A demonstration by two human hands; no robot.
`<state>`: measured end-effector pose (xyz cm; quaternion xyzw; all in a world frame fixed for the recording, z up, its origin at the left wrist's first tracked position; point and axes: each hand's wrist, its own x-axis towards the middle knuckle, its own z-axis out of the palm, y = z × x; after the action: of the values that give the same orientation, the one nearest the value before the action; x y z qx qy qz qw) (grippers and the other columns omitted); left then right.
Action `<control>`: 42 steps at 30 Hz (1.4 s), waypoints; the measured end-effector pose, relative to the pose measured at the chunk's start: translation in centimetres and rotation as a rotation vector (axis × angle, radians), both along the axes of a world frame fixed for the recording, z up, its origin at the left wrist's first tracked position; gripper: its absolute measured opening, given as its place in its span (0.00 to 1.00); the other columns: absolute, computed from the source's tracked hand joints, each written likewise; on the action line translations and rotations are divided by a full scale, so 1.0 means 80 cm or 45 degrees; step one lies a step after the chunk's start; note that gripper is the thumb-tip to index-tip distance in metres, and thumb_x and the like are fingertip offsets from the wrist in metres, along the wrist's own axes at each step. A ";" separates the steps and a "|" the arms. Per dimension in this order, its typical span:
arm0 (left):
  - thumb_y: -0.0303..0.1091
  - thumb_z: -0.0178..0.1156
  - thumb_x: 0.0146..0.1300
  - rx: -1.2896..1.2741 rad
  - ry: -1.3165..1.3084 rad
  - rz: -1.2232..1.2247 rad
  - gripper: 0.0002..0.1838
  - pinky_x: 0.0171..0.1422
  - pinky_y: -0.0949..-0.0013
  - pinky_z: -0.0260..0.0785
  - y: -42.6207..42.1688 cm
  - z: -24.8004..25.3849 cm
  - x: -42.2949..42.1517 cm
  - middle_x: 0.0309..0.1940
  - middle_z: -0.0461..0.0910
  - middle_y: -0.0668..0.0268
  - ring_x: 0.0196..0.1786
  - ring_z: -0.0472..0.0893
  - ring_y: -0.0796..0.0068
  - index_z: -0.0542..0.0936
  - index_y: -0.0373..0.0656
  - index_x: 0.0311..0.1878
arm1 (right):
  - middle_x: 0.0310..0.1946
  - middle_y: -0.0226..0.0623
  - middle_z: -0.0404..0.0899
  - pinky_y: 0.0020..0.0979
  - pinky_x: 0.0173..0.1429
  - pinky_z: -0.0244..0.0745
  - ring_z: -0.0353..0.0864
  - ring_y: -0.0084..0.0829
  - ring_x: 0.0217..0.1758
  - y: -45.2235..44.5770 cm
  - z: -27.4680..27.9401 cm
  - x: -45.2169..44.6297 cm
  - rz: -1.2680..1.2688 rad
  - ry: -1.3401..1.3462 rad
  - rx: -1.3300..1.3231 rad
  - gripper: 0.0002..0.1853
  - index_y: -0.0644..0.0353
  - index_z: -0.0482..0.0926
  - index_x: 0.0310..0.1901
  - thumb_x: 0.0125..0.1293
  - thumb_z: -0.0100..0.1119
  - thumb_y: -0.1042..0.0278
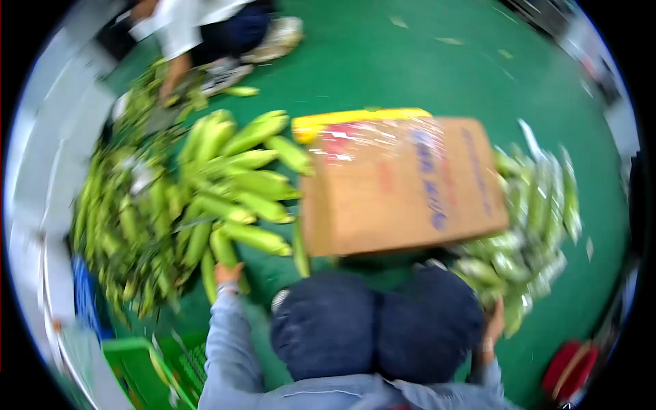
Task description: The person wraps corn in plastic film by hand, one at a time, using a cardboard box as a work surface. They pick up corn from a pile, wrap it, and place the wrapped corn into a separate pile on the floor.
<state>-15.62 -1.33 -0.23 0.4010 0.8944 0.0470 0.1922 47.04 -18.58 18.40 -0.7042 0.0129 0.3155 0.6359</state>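
Note:
A heap of corn ears (236, 184) in pale green husks lies on the floor to my left. My left hand (229, 275) is at its near edge, with fingers closed around the lower end of one corn ear (223, 247). On the right is a pile of corn ears in clear plastic (540, 198). My right hand (494, 321) touches the near end of that pile; blur and the wrapped ears hide its fingers. Between the piles sits a cardboard box (403, 188) with glossy clear plastic across its top.
Stripped husks and leaves (130, 232) are heaped along the left wall. A green plastic crate (133, 372) stands at lower left. Another person (205, 34) crouches at the far left, a hand in the leaves. A red object (569, 369) lies at lower right.

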 end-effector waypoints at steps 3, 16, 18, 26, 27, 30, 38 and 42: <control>0.55 0.68 0.41 -0.080 -0.047 0.021 0.36 0.48 0.57 0.70 0.008 -0.051 -0.048 0.43 0.77 0.50 0.43 0.77 0.52 0.74 0.33 0.45 | 0.27 0.30 0.69 0.19 0.20 0.60 0.67 0.18 0.26 0.012 -0.038 0.021 -0.401 0.429 0.214 0.22 0.51 0.69 0.45 0.57 0.60 0.46; 0.32 0.56 0.60 0.929 -1.769 -0.316 0.25 0.57 0.63 0.64 0.109 0.285 0.221 0.54 0.70 0.57 0.55 0.71 0.65 0.63 0.40 0.60 | 0.52 0.45 0.69 0.38 0.52 0.70 0.72 0.37 0.49 0.019 -0.037 0.044 0.301 0.983 -0.112 0.47 0.72 0.56 0.60 0.55 0.52 0.33; 0.28 0.62 0.54 0.933 -1.499 -0.518 0.28 0.57 0.67 0.63 0.128 0.318 0.264 0.51 0.71 0.58 0.53 0.72 0.67 0.64 0.38 0.57 | 0.51 0.44 0.69 0.37 0.48 0.73 0.73 0.36 0.47 0.010 -0.052 0.050 0.298 0.993 -0.102 0.49 0.71 0.56 0.59 0.53 0.53 0.31; 0.26 0.66 0.44 0.945 -0.672 -1.293 0.31 0.51 0.65 0.67 0.239 0.318 0.410 0.45 0.74 0.54 0.50 0.75 0.61 0.66 0.38 0.53 | 0.21 0.40 0.79 0.32 0.29 0.70 0.77 0.31 0.22 0.117 0.059 0.023 1.334 -0.691 -0.110 0.17 0.63 0.79 0.26 0.60 0.56 0.56; 0.28 0.66 0.43 0.872 -0.618 -1.270 0.31 0.52 0.64 0.66 0.251 0.309 0.428 0.44 0.74 0.53 0.49 0.74 0.58 0.66 0.38 0.53 | 0.20 0.43 0.77 0.35 0.28 0.68 0.77 0.37 0.23 0.161 0.065 0.017 1.159 -1.071 -0.134 0.15 0.62 0.79 0.26 0.59 0.56 0.58; 0.33 0.67 0.44 0.865 -0.330 -1.434 0.30 0.51 0.57 0.66 0.275 0.290 0.467 0.42 0.74 0.51 0.47 0.73 0.50 0.67 0.41 0.51 | 0.27 0.44 0.79 0.38 0.36 0.72 0.79 0.42 0.31 0.307 0.059 0.005 1.167 -1.579 -0.430 0.17 0.60 0.78 0.32 0.60 0.53 0.53; 0.36 0.70 0.41 0.726 -0.168 -1.428 0.36 0.56 0.60 0.63 0.301 0.256 0.477 0.45 0.70 0.51 0.51 0.69 0.52 0.66 0.39 0.55 | 0.38 0.38 0.78 0.35 0.43 0.74 0.78 0.32 0.43 0.428 -0.024 0.050 1.645 -1.668 -0.852 0.17 0.59 0.76 0.39 0.65 0.47 0.54; 0.36 0.69 0.40 0.476 -0.111 -1.682 0.39 0.58 0.59 0.61 0.318 0.235 0.473 0.46 0.68 0.51 0.52 0.68 0.52 0.65 0.39 0.58 | 0.40 0.36 0.75 0.31 0.47 0.74 0.74 0.26 0.46 0.419 0.022 0.116 1.357 0.031 0.298 0.11 0.63 0.75 0.40 0.67 0.47 0.64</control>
<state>22.24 24.09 18.58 0.8864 0.4307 0.0898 0.1440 56.36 14.93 20.14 -0.5339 -0.3738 0.6015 0.4619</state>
